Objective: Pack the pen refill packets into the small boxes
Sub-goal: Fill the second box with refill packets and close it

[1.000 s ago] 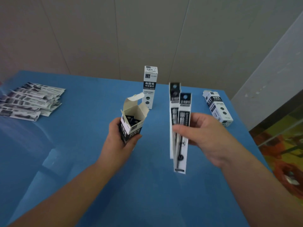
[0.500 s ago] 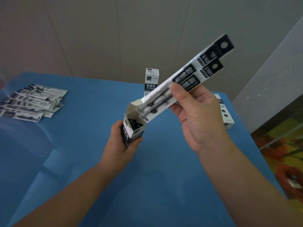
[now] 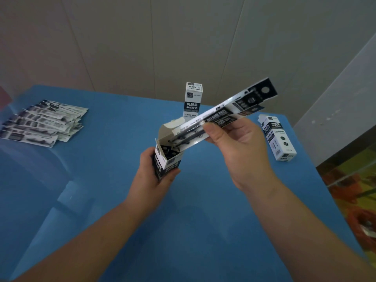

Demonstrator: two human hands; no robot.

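Head camera: two refill packets, pinched slantwise in the right hand, have their lower ends at the mouth of the open box, which the left hand grips above the blue table. Wide bare tabletop lies nearer. One shut box stands behind, another lies near the right edge, and spare packets are fanned far left.

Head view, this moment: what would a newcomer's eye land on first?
The long black-and-white refill packets, pinched in the right hand, slant across the centre with their lower ends at the mouth of the open small box that the left hand grips. Behind them a closed box stands upright on the blue table, another box lies at the right, and more packets are fanned out far left.
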